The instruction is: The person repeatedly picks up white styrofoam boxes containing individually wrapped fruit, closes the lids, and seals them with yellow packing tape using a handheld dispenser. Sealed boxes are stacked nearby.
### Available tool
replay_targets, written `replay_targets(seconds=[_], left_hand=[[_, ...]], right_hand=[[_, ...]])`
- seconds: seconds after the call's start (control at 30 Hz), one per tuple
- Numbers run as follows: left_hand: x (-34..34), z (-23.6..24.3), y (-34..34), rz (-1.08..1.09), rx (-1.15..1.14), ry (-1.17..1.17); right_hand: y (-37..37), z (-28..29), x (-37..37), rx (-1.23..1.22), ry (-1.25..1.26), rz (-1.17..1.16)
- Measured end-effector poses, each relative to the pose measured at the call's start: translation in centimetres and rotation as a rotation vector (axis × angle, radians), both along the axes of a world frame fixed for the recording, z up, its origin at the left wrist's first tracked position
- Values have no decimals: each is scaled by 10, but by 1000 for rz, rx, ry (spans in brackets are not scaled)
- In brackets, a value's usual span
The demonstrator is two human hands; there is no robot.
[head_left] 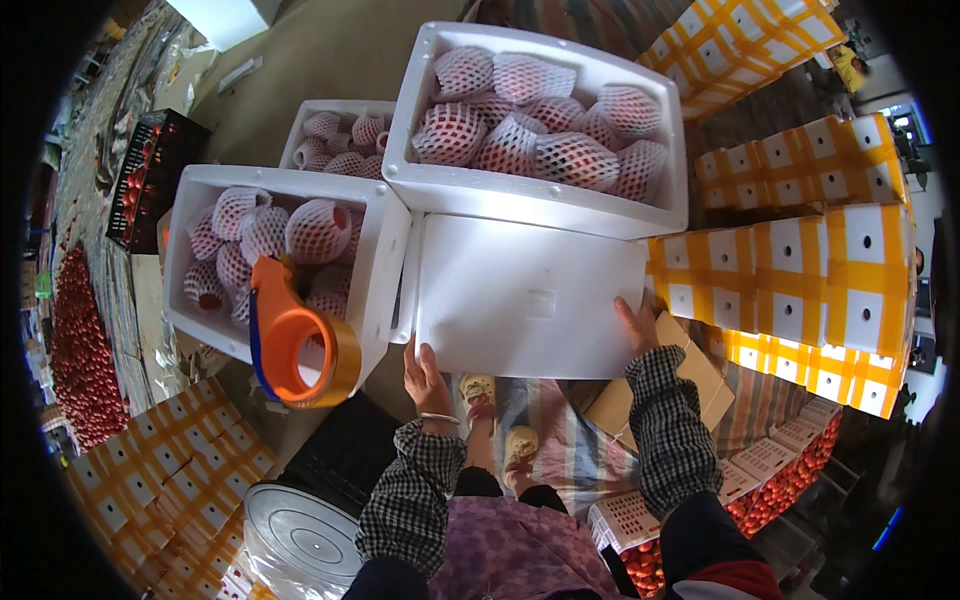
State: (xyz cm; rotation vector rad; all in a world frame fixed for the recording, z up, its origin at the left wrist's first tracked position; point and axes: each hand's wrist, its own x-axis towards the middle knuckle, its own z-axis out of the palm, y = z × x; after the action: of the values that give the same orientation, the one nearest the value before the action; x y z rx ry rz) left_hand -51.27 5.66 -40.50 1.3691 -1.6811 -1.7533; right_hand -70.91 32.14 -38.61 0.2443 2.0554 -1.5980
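A smooth white foam lid [530,290] lies level in front of me, and it appears to sit on a foam box whose sides are mostly hidden. My left hand [427,380] grips its near left corner, the thumb on the edge. Across from it, my right hand [636,325] is closed on the right edge. Directly beyond the lid stands an open foam box [545,205] of red fruit in white foam nets [505,145]. On the left, another open foam box [385,250] holds netted fruit [263,233]. An orange tape dispenser [275,300] with yellow tape rests over its near side.
Taped white cartons [790,270] are stacked at the right, more cartons [150,480] at the lower left. A brown cardboard box [690,375] lies near my right arm. A round grey lid [305,530] and black container [340,450] stand near my left arm. Crated red fruit [780,490] sits lower right.
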Motion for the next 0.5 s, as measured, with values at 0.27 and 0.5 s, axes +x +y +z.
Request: replay_targets(seconds=[0.27,0.5], left_hand=[[57,24,49,58,21,-118],[47,22,29,-80,13,-133]], right_hand=[[3,25,19,165,-79,20],[2,17,-7,176,102,217]])
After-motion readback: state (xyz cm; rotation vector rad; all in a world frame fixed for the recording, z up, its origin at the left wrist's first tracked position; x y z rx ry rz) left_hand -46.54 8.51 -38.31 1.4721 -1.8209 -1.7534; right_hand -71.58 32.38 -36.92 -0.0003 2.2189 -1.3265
